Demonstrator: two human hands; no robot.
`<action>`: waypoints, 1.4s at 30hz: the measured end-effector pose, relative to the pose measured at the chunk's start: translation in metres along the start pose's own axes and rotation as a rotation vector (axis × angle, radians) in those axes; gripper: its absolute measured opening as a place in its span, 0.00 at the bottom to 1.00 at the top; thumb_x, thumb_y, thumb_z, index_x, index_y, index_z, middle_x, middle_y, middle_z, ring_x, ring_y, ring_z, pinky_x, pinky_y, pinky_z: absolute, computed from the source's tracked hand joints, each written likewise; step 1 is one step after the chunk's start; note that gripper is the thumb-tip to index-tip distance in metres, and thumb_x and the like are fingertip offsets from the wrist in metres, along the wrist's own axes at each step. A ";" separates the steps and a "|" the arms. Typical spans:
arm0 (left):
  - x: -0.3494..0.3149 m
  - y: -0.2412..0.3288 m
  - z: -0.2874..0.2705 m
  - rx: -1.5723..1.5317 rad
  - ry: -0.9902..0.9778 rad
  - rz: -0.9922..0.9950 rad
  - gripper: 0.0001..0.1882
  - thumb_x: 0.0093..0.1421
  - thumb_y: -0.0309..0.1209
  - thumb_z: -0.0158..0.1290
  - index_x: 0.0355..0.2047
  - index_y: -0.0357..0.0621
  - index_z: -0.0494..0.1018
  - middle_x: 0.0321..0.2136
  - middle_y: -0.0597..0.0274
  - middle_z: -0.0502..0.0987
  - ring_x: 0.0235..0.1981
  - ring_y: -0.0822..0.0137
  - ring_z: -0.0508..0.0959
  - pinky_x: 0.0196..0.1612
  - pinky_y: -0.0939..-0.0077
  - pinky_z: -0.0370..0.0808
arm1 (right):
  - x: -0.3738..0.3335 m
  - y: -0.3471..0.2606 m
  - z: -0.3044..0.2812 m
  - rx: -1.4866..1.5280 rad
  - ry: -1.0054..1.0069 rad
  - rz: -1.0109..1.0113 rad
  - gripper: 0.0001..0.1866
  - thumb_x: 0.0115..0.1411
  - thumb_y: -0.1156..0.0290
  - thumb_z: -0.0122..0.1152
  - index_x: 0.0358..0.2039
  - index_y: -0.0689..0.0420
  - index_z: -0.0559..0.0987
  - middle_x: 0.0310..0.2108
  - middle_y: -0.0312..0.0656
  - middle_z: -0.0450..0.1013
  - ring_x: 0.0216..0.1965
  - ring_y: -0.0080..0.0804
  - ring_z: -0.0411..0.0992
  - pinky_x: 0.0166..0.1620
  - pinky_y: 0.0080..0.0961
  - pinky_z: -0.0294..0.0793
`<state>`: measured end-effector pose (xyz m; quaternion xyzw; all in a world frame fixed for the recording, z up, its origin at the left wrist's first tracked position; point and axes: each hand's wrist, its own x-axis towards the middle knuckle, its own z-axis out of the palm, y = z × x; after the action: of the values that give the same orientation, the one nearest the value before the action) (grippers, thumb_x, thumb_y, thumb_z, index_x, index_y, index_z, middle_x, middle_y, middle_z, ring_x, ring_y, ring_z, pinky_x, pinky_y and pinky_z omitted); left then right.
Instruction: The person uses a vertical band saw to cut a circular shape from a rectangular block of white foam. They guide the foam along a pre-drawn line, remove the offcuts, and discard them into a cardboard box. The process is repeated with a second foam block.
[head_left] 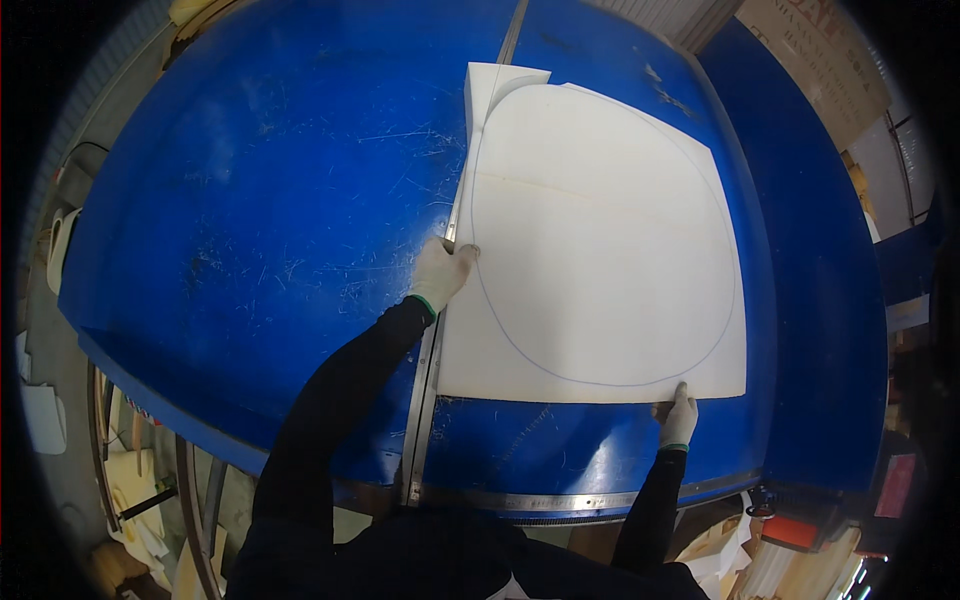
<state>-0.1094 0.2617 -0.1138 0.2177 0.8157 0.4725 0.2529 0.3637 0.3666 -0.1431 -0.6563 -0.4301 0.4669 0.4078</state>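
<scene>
A big white foam sheet [600, 240] lies on the right half of a blue table, a rounded outline drawn on it in a thin blue line. My left hand [443, 272], in a pale glove with a green cuff, grips the sheet's left edge, thumb on top and the other fingers partly hidden. At the near edge, toward the right corner, my right hand [679, 417] pinches the sheet, its thumb on top and its fingers below. A narrow foam strip [510, 74] at the far left corner stands apart from the sheet along a cut.
A metal strip [424, 400] divides the blue tabletop [290, 190] from front to back. Along the near edge runs a metal rule [590, 502]. A cardboard box [815, 70] stands at the far right, and foam scraps [135, 500] lie below the table at the left.
</scene>
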 end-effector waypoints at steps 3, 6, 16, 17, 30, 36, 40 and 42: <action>0.011 -0.007 0.003 0.010 -0.011 -0.008 0.25 0.57 0.44 0.63 0.41 0.33 0.73 0.31 0.52 0.80 0.31 0.61 0.81 0.36 0.67 0.77 | -0.002 0.001 0.002 -0.008 -0.001 0.008 0.20 0.72 0.54 0.53 0.36 0.61 0.71 0.21 0.43 0.74 0.18 0.30 0.73 0.20 0.26 0.73; 0.016 -0.008 0.004 -0.021 0.005 -0.019 0.24 0.57 0.44 0.63 0.41 0.33 0.73 0.31 0.53 0.80 0.30 0.62 0.81 0.36 0.68 0.77 | -0.007 0.000 0.005 -0.025 -0.013 -0.002 0.20 0.72 0.54 0.52 0.36 0.61 0.71 0.21 0.43 0.74 0.18 0.30 0.73 0.20 0.26 0.74; 0.039 -0.002 0.000 -0.039 0.028 -0.010 0.24 0.54 0.44 0.63 0.39 0.33 0.74 0.34 0.46 0.82 0.36 0.54 0.83 0.42 0.64 0.78 | -0.024 -0.006 0.020 0.028 -0.041 0.002 0.19 0.72 0.55 0.53 0.36 0.61 0.71 0.23 0.43 0.74 0.20 0.30 0.74 0.21 0.26 0.75; 0.041 -0.001 -0.001 -0.033 0.021 -0.013 0.24 0.54 0.44 0.63 0.39 0.33 0.74 0.35 0.46 0.82 0.37 0.54 0.83 0.42 0.65 0.78 | -0.025 -0.007 0.021 0.023 -0.035 0.011 0.19 0.72 0.55 0.53 0.36 0.61 0.71 0.24 0.43 0.73 0.20 0.30 0.74 0.21 0.26 0.75; 0.068 0.010 -0.005 0.022 0.020 0.038 0.25 0.53 0.44 0.63 0.40 0.32 0.75 0.37 0.44 0.82 0.39 0.53 0.83 0.44 0.65 0.78 | -0.032 -0.002 0.033 0.077 -0.058 0.011 0.19 0.71 0.55 0.54 0.37 0.61 0.72 0.24 0.42 0.73 0.21 0.30 0.74 0.22 0.26 0.76; 0.081 0.014 -0.006 0.045 0.019 0.046 0.25 0.53 0.44 0.63 0.40 0.32 0.76 0.36 0.44 0.82 0.38 0.53 0.83 0.44 0.64 0.78 | -0.040 -0.007 0.044 0.056 -0.014 0.018 0.19 0.71 0.55 0.54 0.36 0.60 0.71 0.23 0.41 0.72 0.21 0.30 0.74 0.22 0.27 0.75; 0.087 0.017 -0.004 0.052 0.008 0.062 0.25 0.53 0.43 0.62 0.40 0.31 0.76 0.36 0.43 0.82 0.38 0.53 0.83 0.44 0.64 0.78 | -0.038 -0.004 0.040 0.089 -0.049 -0.001 0.20 0.71 0.54 0.53 0.35 0.60 0.71 0.22 0.39 0.69 0.20 0.30 0.72 0.22 0.27 0.74; 0.091 0.018 -0.005 0.048 -0.016 0.061 0.26 0.53 0.44 0.62 0.41 0.31 0.76 0.37 0.42 0.82 0.39 0.52 0.83 0.44 0.63 0.78 | -0.038 -0.006 0.045 0.084 -0.062 -0.002 0.20 0.71 0.53 0.53 0.34 0.60 0.71 0.21 0.38 0.68 0.20 0.29 0.71 0.21 0.26 0.73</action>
<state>-0.1809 0.3208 -0.1142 0.2522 0.8178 0.4586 0.2394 0.3117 0.3382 -0.1383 -0.6234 -0.4230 0.5042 0.4221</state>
